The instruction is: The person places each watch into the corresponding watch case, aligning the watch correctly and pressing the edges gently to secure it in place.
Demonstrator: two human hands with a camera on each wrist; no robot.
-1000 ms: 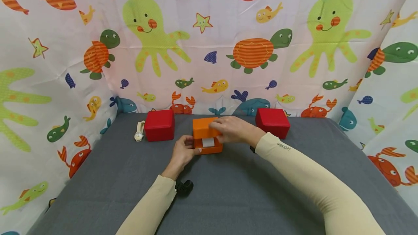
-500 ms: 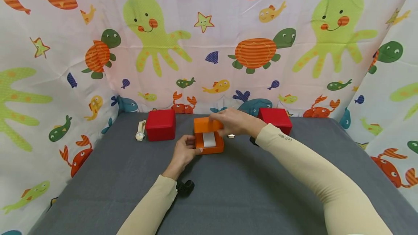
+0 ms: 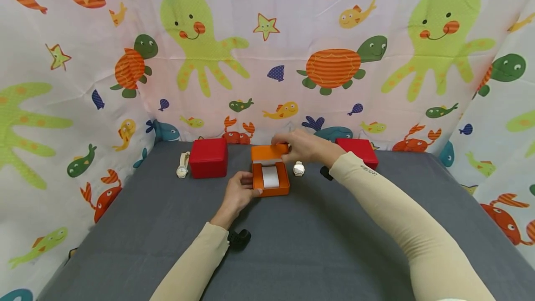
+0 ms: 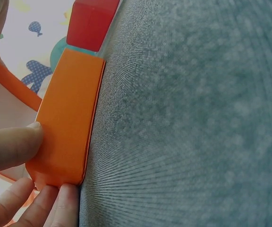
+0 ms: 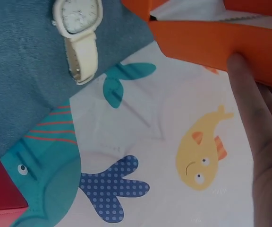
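Head: lettered sleeve, orange box

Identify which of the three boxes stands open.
The orange box in the middle: its lid is raised, showing a white insert inside, while the left red box and right red box are shut.

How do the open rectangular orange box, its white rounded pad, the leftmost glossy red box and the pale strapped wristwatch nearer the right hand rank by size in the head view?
1. Open orange box, though partly covered
2. Leftmost red box
3. White pad
4. Pale wristwatch
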